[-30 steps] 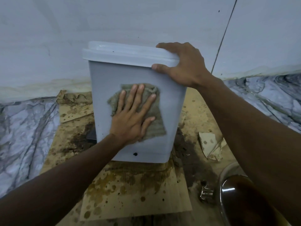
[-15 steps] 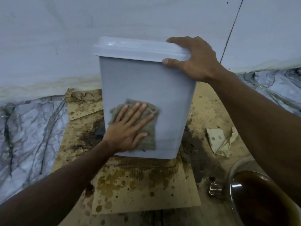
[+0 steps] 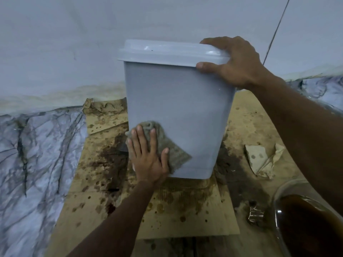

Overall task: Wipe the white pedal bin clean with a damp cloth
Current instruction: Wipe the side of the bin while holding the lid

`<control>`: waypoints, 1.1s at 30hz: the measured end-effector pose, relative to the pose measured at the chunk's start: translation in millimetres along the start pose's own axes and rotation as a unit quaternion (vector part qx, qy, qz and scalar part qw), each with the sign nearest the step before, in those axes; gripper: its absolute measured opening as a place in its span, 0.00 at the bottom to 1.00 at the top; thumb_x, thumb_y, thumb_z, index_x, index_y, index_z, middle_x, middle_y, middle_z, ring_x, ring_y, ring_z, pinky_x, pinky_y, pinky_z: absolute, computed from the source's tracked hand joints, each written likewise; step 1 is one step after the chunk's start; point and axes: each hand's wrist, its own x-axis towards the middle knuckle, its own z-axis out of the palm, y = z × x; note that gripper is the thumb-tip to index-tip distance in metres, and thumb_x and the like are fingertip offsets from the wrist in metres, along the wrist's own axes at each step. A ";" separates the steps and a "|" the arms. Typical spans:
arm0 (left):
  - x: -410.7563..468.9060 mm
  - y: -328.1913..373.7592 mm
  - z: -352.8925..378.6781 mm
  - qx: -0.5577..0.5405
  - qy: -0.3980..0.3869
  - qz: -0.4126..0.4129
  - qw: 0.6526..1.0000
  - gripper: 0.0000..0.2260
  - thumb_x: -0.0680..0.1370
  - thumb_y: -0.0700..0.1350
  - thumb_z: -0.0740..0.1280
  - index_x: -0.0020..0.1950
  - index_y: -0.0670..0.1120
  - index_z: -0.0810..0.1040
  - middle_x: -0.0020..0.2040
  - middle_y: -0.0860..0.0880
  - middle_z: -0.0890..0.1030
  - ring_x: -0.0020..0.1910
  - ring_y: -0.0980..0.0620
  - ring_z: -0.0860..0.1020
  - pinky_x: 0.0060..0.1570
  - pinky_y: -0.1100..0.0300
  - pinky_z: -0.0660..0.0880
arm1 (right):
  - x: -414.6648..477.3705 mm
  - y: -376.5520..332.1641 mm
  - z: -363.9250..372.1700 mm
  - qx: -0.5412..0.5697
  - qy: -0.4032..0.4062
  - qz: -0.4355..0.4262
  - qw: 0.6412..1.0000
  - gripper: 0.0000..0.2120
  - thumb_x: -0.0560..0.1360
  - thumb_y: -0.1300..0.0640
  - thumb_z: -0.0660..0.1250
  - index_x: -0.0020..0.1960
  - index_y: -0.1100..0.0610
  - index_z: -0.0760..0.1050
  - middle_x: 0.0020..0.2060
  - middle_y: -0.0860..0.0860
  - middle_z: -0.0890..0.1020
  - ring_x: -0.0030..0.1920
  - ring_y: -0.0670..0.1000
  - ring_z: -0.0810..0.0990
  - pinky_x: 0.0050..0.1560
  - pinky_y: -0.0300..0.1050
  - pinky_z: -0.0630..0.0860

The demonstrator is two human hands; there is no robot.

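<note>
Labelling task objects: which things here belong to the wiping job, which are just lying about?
In the job: white pedal bin; cloth, pressed flat by the left hand; right hand gripping the lid.
Lying about: stained cardboard; torn scrap; bowl of brown liquid; marbled sheet.

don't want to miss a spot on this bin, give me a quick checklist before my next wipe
1. Bin steadied: ok. The right hand grips the bin at its top right corner, fingers over the lid.
2. Cloth contact: ok. The left hand presses the cloth flat on the front wall, low left.
3. Lid clean: not ok. A small dark speck shows on it.
4. Front wall clean: cannot tell. Its bare part looks spotless; the patch under the cloth is hidden.
5. Cloth damp enough: cannot tell.
6. Rinse water: not ok. The bowl at lower right holds brown liquid.
</note>
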 end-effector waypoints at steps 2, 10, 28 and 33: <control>-15.6 29.7 5.6 -0.040 0.019 -0.116 0.992 0.31 0.82 0.54 0.55 0.80 0.38 0.55 0.80 0.32 0.52 0.80 0.33 0.49 0.75 0.32 0.51 | -1.0 -0.1 0.9 0.001 0.002 -0.001 1.000 0.32 0.65 0.26 0.64 0.66 0.37 0.74 0.61 0.40 0.80 0.62 0.49 0.76 0.64 0.54 0.72; 35.4 62.5 3.0 -0.028 0.007 0.032 0.999 0.31 0.82 0.57 0.55 0.81 0.44 0.52 0.80 0.37 0.51 0.80 0.37 0.48 0.77 0.36 0.45 | -6.5 2.7 -2.8 0.009 0.014 -0.013 1.000 0.31 0.67 0.28 0.66 0.66 0.40 0.75 0.62 0.41 0.80 0.63 0.49 0.77 0.65 0.54 0.72; -18.9 92.6 14.0 -0.125 0.044 -0.319 0.938 0.32 0.83 0.54 0.51 0.81 0.38 0.46 0.81 0.36 0.45 0.80 0.36 0.43 0.76 0.34 0.49 | -8.6 6.2 -0.4 0.008 0.031 -0.009 0.999 0.32 0.66 0.27 0.66 0.67 0.38 0.74 0.64 0.40 0.79 0.65 0.49 0.75 0.67 0.55 0.70; 70.4 64.8 -7.9 -0.077 0.099 -0.180 0.976 0.32 0.83 0.54 0.53 0.81 0.37 0.50 0.81 0.35 0.49 0.80 0.36 0.46 0.77 0.36 0.47 | -9.9 5.8 -1.6 0.002 0.035 -0.019 0.999 0.32 0.68 0.29 0.65 0.68 0.41 0.75 0.65 0.43 0.79 0.66 0.51 0.73 0.67 0.52 0.69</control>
